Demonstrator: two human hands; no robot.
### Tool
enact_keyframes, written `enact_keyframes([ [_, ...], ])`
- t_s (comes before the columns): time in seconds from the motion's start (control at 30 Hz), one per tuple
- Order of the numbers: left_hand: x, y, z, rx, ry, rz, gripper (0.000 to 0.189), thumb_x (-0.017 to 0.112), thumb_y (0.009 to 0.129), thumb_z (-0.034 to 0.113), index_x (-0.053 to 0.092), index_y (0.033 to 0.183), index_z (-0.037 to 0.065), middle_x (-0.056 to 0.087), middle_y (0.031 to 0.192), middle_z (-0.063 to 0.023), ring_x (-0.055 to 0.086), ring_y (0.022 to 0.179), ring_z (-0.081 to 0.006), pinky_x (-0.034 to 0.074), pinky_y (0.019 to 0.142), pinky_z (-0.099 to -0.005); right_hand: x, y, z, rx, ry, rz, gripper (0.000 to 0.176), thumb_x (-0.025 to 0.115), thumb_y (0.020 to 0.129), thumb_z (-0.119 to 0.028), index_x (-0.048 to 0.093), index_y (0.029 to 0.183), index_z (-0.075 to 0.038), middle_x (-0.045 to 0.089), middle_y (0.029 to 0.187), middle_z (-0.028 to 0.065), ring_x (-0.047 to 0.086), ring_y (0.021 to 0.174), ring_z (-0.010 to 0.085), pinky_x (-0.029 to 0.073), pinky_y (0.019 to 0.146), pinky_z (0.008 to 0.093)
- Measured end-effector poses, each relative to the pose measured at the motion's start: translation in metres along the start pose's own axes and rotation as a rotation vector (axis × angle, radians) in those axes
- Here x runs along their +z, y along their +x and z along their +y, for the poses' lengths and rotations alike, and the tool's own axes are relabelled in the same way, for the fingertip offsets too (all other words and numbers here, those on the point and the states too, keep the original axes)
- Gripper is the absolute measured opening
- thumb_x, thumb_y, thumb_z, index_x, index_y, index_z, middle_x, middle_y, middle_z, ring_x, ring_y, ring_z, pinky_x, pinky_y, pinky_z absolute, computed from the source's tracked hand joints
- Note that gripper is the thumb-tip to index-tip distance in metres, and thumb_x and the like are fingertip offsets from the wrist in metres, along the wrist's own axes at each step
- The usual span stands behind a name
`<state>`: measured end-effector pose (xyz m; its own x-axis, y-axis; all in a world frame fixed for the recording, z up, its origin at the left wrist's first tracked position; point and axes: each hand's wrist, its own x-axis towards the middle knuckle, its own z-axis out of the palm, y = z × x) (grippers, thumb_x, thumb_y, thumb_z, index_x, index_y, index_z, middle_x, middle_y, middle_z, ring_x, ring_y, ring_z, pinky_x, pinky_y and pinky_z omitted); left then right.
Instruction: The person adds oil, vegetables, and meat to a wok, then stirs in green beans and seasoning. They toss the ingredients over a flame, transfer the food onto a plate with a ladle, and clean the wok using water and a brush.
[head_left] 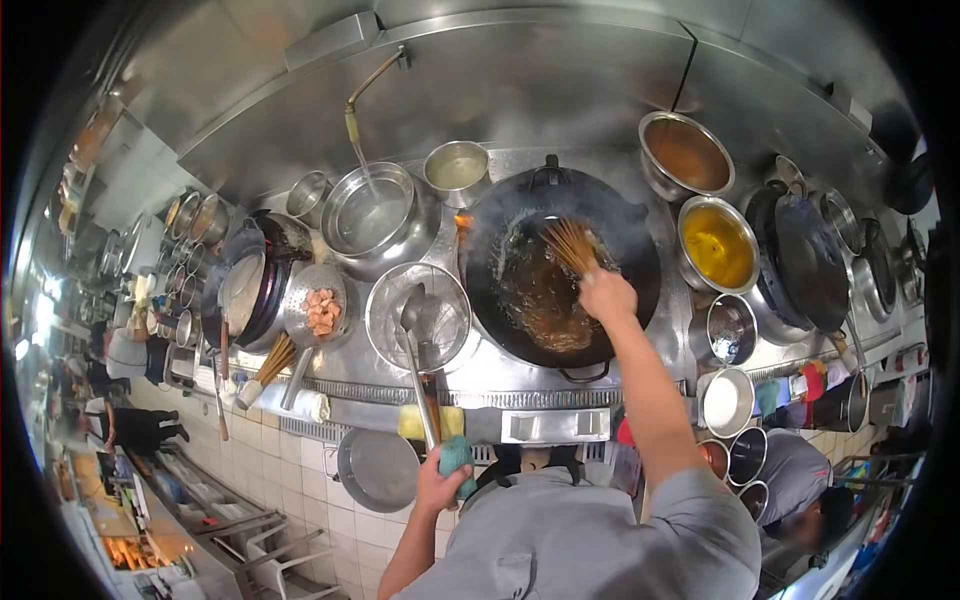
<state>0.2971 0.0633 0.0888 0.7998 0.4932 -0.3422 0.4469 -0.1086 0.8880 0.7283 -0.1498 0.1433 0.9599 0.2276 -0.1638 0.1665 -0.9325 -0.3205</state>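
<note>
My right hand [607, 293] is closed around a bamboo wok brush [568, 246], its bristles down in a large black wok [638, 290]. Brown, bubbling liquid [545, 320] swirls in the wok, and steam hangs over its rim. Low and to the left, my left hand [437, 487] grips the end of a long-handled ladle [418, 375]. A green cloth [457, 462] is bunched against the same hand. The ladle's bowl rests over a round wire strainer [385, 335] left of the wok.
A perforated skimmer [300, 285] holds pieces of meat [322, 312]. Behind stand a steel pot of water [350, 225] under a tap [352, 125] and a smaller pot [457, 170]. Bowls of yellow oil [718, 245] and brown liquid [685, 155] flank the wok's right. Flame [463, 222] shows at its left.
</note>
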Motion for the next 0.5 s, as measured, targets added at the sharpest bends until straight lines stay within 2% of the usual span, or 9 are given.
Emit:
enact_keyframes([
  [0.07, 0.004, 0.005, -0.018, -0.034, -0.128, -0.064, 0.045, 0.079, 0.085, 0.019, 0.063, 0.125, 0.005, 0.071, 0.105, -0.0059, 0.067, 0.094, -0.0157, 0.055, 0.084, -0.0349, 0.027, 0.023, -0.028, -0.003, 0.089, -0.026, 0.05, 0.065, 0.092, -0.036, 0.063, 0.137, -0.013, 0.075, 0.104, 0.0223, 0.073, 0.099, 0.0413, 0.059, 0.086, 0.0528],
  [0.13, 0.015, 0.007, -0.019, -0.055, -0.315, -0.101, 0.045, 0.078, 0.087, 0.017, 0.061, 0.127, 0.005, 0.069, 0.11, -0.0051, 0.066, 0.099, -0.015, 0.054, 0.087, -0.0338, 0.037, 0.008, -0.055, -0.057, 0.124, 0.003, 0.044, 0.063, 0.093, -0.034, 0.065, 0.13, -0.01, 0.076, 0.107, 0.0206, 0.073, 0.099, 0.0416, 0.058, 0.089, 0.0519],
  [0.17, 0.018, 0.009, -0.02, -0.072, -0.322, -0.104, 0.044, 0.077, 0.089, 0.016, 0.061, 0.127, 0.004, 0.069, 0.111, -0.0047, 0.065, 0.1, -0.015, 0.054, 0.088, -0.0335, 0.031, -0.008, -0.058, -0.11, 0.172, -0.034, 0.047, 0.062, 0.093, -0.035, 0.064, 0.134, -0.011, 0.075, 0.109, 0.0218, 0.072, 0.102, 0.0424, 0.057, 0.092, 0.052],
  [0.27, 0.027, 0.015, -0.021, -0.097, -0.35, -0.098, 0.041, 0.075, 0.092, 0.014, 0.059, 0.129, 0.004, 0.067, 0.114, -0.0043, 0.064, 0.103, -0.0154, 0.053, 0.09, -0.0333, 0.007, -0.064, -0.046, -0.233, 0.205, -0.227, 0.054, 0.062, 0.093, -0.036, 0.062, 0.142, -0.013, 0.073, 0.117, 0.024, 0.069, 0.111, 0.0438, 0.054, 0.099, 0.0518],
  [0.33, 0.032, 0.017, -0.025, -0.079, -0.378, -0.075, 0.04, 0.073, 0.094, 0.013, 0.058, 0.131, 0.005, 0.066, 0.115, -0.0049, 0.064, 0.104, -0.0162, 0.053, 0.092, -0.0342, -0.004, -0.089, -0.025, -0.219, 0.174, -0.31, 0.054, 0.06, 0.093, -0.035, 0.062, 0.143, -0.014, 0.071, 0.124, 0.0238, 0.066, 0.117, 0.0434, 0.052, 0.102, 0.0509],
  [0.43, 0.037, 0.024, -0.035, -0.135, -0.44, -0.07, 0.039, 0.073, 0.095, 0.016, 0.059, 0.13, 0.005, 0.067, 0.115, -0.0049, 0.064, 0.106, -0.0161, 0.052, 0.093, -0.0334, -0.008, -0.067, -0.029, -0.212, 0.136, -0.276, 0.058, 0.06, 0.093, -0.039, 0.06, 0.146, -0.015, 0.069, 0.128, 0.0223, 0.065, 0.12, 0.0424, 0.049, 0.106, 0.0497],
  [0.47, 0.038, 0.022, -0.038, -0.15, -0.447, -0.067, 0.039, 0.073, 0.096, 0.017, 0.059, 0.13, 0.005, 0.067, 0.115, -0.0049, 0.064, 0.106, -0.0162, 0.052, 0.094, -0.0333, 0.018, -0.038, -0.035, -0.217, 0.146, -0.209, 0.056, 0.059, 0.094, -0.038, 0.062, 0.143, -0.013, 0.07, 0.126, 0.0225, 0.064, 0.12, 0.0419, 0.051, 0.104, 0.0508],
  [0.5, 0.038, 0.021, -0.038, -0.147, -0.439, -0.056, 0.039, 0.074, 0.096, 0.017, 0.059, 0.129, 0.004, 0.067, 0.115, -0.0053, 0.064, 0.105, -0.0162, 0.053, 0.092, -0.033, 0.02, -0.019, -0.053, -0.132, 0.204, -0.19, 0.053, 0.059, 0.095, -0.037, 0.062, 0.14, -0.011, 0.071, 0.122, 0.0219, 0.065, 0.119, 0.0415, 0.052, 0.101, 0.0525],
])
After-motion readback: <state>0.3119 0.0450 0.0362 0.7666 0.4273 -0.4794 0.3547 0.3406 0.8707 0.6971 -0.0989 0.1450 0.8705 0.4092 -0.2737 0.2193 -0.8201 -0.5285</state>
